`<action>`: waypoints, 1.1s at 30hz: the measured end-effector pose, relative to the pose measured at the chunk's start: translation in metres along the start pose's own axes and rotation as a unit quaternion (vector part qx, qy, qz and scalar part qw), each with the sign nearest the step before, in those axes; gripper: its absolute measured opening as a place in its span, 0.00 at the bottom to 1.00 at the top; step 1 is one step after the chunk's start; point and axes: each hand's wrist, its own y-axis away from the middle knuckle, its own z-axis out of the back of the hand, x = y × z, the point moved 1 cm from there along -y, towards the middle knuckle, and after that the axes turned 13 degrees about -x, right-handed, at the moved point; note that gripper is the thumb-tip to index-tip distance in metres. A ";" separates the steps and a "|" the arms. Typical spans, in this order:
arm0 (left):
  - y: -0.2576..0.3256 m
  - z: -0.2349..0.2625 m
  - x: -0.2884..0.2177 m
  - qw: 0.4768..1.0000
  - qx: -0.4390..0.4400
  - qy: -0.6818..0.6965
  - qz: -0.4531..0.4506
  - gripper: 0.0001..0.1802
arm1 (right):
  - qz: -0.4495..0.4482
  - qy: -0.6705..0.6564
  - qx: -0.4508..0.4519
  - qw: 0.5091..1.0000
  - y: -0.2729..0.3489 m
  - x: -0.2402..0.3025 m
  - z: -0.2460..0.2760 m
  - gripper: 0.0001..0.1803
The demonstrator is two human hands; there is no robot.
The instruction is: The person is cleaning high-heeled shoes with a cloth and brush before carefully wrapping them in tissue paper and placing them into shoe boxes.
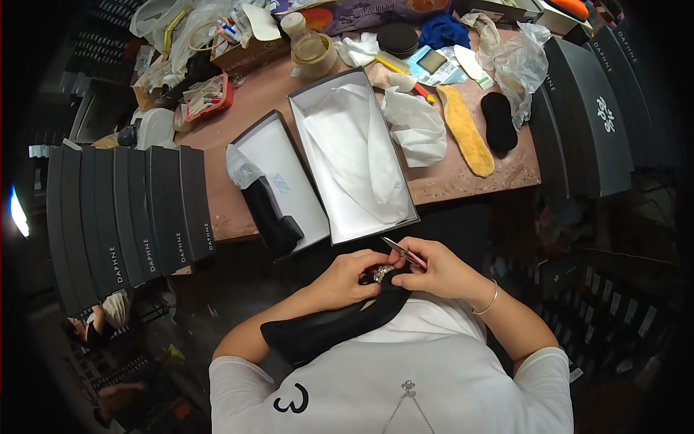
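Head view: a person works just off the tabletop's [448, 181] near edge.
Left hand [350, 278]: fingers clamped on a black shoe [325, 329] lying across the lap, at its silver ornament [379, 273].
Right hand [437, 271]: fingers pinched together on slim pink tweezers [403, 253], tip at the ornament.
Open white box [354, 155]: at the tabletop's near edge, paper-lined.
Second box [278, 177]: beside it, holding another black shoe [271, 213].
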 end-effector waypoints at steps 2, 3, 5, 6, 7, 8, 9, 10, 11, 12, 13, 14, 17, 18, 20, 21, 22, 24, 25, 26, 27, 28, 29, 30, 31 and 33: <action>-0.005 -0.007 0.010 0.994 -0.009 -0.024 -0.106 0.23 | -0.026 0.004 0.000 1.000 0.006 -0.001 0.003 0.17; -0.007 -0.009 0.010 0.995 -0.008 -0.014 -0.103 0.23 | -0.039 0.006 -0.003 0.999 0.010 0.001 0.005 0.17; -0.009 -0.011 0.008 0.995 -0.006 0.006 -0.098 0.22 | 0.021 0.074 -0.049 0.996 0.016 0.002 0.012 0.19; -0.010 -0.009 0.003 0.995 -0.008 0.000 -0.095 0.21 | 0.054 0.108 -0.070 0.990 0.018 0.003 0.015 0.20; -0.011 -0.010 0.001 0.995 -0.007 0.002 -0.096 0.21 | 0.053 0.139 -0.085 0.985 0.018 0.014 0.022 0.21; -0.011 -0.011 0.000 0.995 -0.007 0.004 -0.097 0.21 | 0.076 0.148 -0.113 0.980 0.020 0.018 0.025 0.19; -0.010 -0.011 -0.003 0.995 -0.008 0.004 -0.097 0.21 | 0.101 0.154 -0.140 0.973 0.023 0.023 0.027 0.18; -0.011 -0.011 -0.005 0.997 -0.003 0.003 -0.083 0.21 | 0.104 0.212 -0.124 0.964 0.027 0.034 0.027 0.17; -0.011 -0.010 -0.008 0.998 0.002 0.002 -0.069 0.21 | 0.107 0.268 -0.106 0.951 0.032 0.048 0.027 0.16; -0.012 -0.009 -0.009 0.998 0.008 0.001 -0.057 0.21 | 0.110 0.324 -0.091 0.935 0.035 0.056 0.027 0.16; -0.013 -0.010 -0.010 0.998 0.006 0.000 -0.057 0.21 | 0.116 0.343 -0.080 0.929 0.036 0.056 0.028 0.15; -0.012 -0.011 -0.010 0.998 0.003 -0.001 -0.056 0.21 | 0.121 0.361 -0.068 0.922 0.037 0.055 0.029 0.14; -0.013 -0.012 -0.011 0.998 0.006 -0.008 -0.055 0.22 | 0.141 0.381 -0.053 0.912 0.036 0.049 0.028 0.13; -0.013 -0.012 -0.011 0.998 0.008 -0.011 -0.055 0.22 | 0.149 0.383 -0.051 0.910 0.035 0.047 0.027 0.13; -0.012 -0.013 -0.009 0.998 0.008 -0.009 -0.058 0.22 | 0.156 0.402 -0.031 0.902 0.034 0.045 0.023 0.13; -0.013 -0.014 -0.009 0.998 0.009 -0.007 -0.061 0.22 | 0.160 0.412 -0.022 0.897 0.034 0.044 0.022 0.14; -0.013 -0.014 -0.009 0.998 0.012 -0.009 -0.060 0.23 | 0.172 0.422 -0.022 0.890 0.035 0.044 0.021 0.14; -0.014 -0.013 -0.011 0.998 0.017 -0.011 -0.060 0.23 | 0.196 0.442 -0.021 0.875 0.036 0.045 0.021 0.15; -0.014 -0.013 -0.013 0.998 0.020 -0.019 -0.048 0.23 | 0.206 0.445 -0.025 0.871 0.037 0.046 0.020 0.13; -0.014 -0.012 -0.015 0.999 0.024 -0.028 -0.037 0.23 | 0.216 0.449 -0.030 0.867 0.037 0.047 0.018 0.11; -0.014 -0.011 -0.016 0.999 0.027 -0.036 -0.026 0.23 | 0.225 0.452 -0.035 0.862 0.037 0.047 0.016 0.10; -0.014 -0.011 -0.017 0.998 0.024 -0.038 -0.035 0.22 | 0.226 0.468 -0.037 0.853 0.039 0.047 0.014 0.08; -0.014 -0.012 -0.017 0.998 0.020 -0.040 -0.045 0.22 | 0.227 0.484 -0.039 0.844 0.041 0.046 0.012 0.06; -0.013 -0.012 -0.017 0.998 0.015 -0.041 -0.053 0.22 | 0.229 0.500 -0.039 0.834 0.042 0.046 0.010 0.05; -0.013 -0.012 -0.017 0.997 0.017 -0.045 -0.053 0.22 | 0.231 0.500 -0.043 0.834 0.043 0.046 0.009 0.04; -0.014 -0.013 -0.019 0.997 0.020 -0.051 -0.053 0.22 | 0.234 0.501 -0.053 0.832 0.044 0.046 0.008 0.03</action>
